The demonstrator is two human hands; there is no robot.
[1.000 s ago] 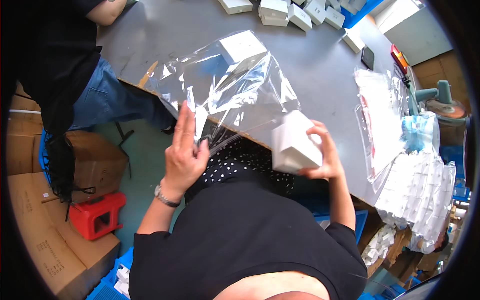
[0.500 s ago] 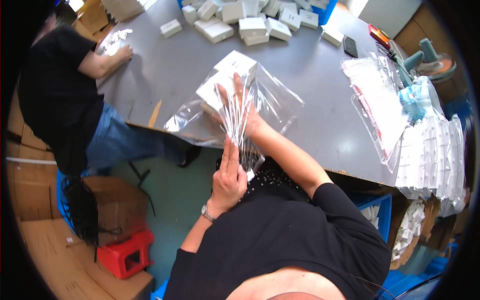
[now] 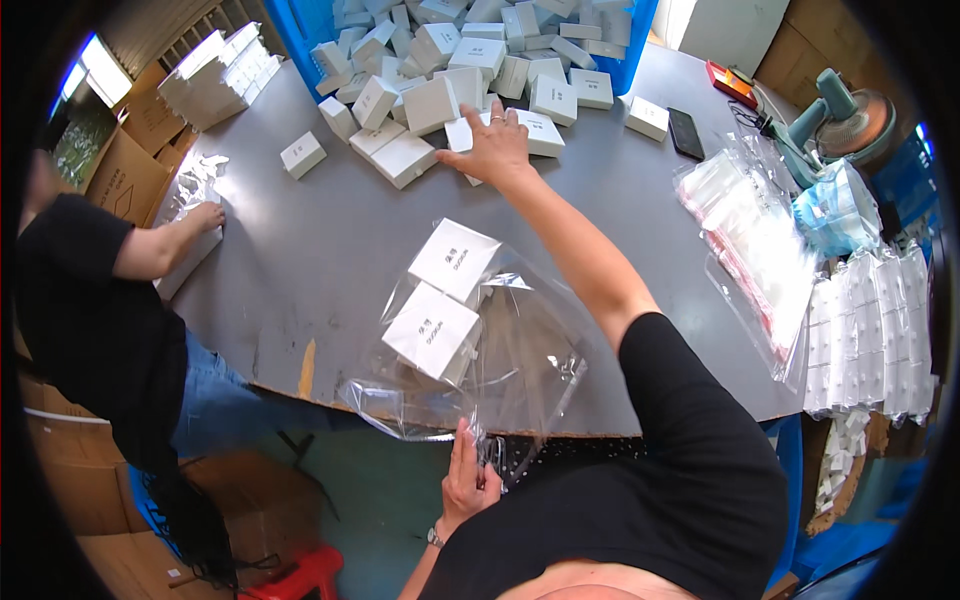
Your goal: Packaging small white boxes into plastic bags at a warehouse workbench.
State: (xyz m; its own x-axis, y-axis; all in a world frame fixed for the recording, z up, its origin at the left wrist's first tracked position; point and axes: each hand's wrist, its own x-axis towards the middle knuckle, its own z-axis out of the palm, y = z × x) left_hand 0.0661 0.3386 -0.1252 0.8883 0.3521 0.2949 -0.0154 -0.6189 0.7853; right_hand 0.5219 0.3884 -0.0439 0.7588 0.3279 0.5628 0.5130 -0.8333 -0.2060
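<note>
At the near table edge, my left hand (image 3: 467, 492) pinches the gathered mouth of a clear plastic bag (image 3: 535, 365). The bag lies spread on the table with two white boxes (image 3: 430, 332) side by side inside it, printed faces up. My right arm is stretched across to the far side. There my right hand (image 3: 492, 150), palm down with thumb and fingers spread, rests over small white boxes at the front of a loose pile (image 3: 430, 107). The box right beneath its fingers is partly hidden, and no grip on it shows.
Behind the pile stands a blue bin (image 3: 293, 35) spilling white boxes. On the right lie a phone (image 3: 686, 134), flat plastic bags (image 3: 750, 240), a small fan (image 3: 850, 120) and stacked bagged boxes (image 3: 865, 330). A co-worker (image 3: 90, 300) handles boxes at the left edge.
My right hand has come out of the bag and moved to the far pile, leaving the two boxes inside. My left hand still holds the bag. The view has shifted, showing more of the bin.
</note>
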